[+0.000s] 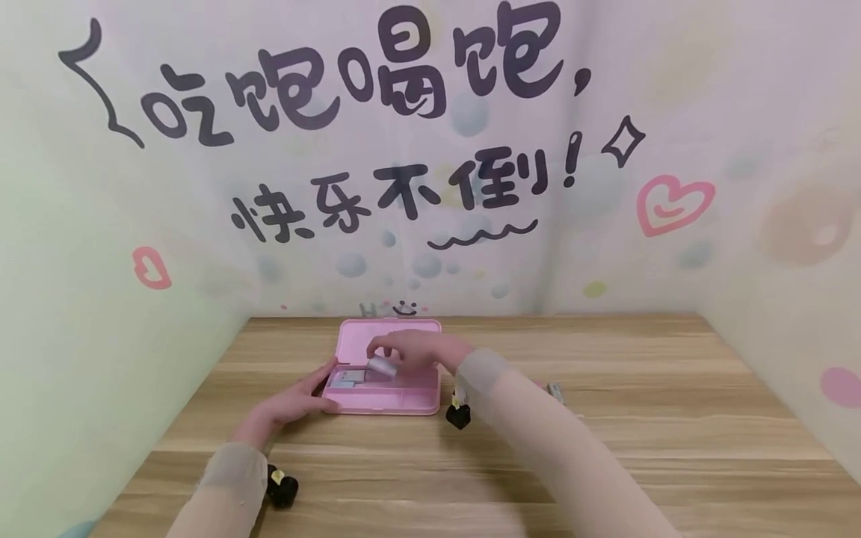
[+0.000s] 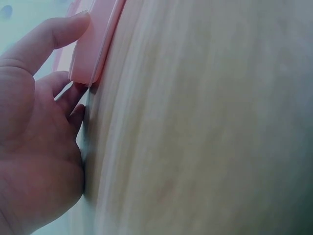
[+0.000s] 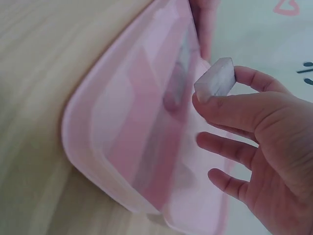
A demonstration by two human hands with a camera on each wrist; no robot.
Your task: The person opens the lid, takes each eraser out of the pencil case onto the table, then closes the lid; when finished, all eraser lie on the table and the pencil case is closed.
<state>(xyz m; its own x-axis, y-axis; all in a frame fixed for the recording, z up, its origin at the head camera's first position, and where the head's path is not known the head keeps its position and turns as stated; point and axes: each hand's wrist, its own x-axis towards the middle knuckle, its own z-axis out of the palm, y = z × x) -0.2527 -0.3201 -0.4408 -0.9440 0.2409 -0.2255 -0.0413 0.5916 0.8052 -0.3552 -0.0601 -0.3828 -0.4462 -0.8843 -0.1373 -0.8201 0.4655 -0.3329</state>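
A pink pencil case (image 1: 420,407) lies on the table with its lid raised at the back. My left hand (image 1: 291,403) holds the case's left end, thumb at the front corner and fingers along the side; the left wrist view shows the thumb (image 2: 73,29) on the pink wall. Over the case, my right hand (image 1: 420,350) pinches a small pale grey eraser-like block (image 3: 215,78) between thumb and forefinger, the other fingers loosely bent. Whitish pieces (image 1: 348,377) sit in the left part of the case. The right hand hides part of the case's interior.
On the wooden table (image 1: 639,463), a small grey object (image 1: 555,393) lies right of the case, partly behind the right forearm. A printed cloth wall (image 1: 471,276) stands behind the table, with pale side walls left and right.
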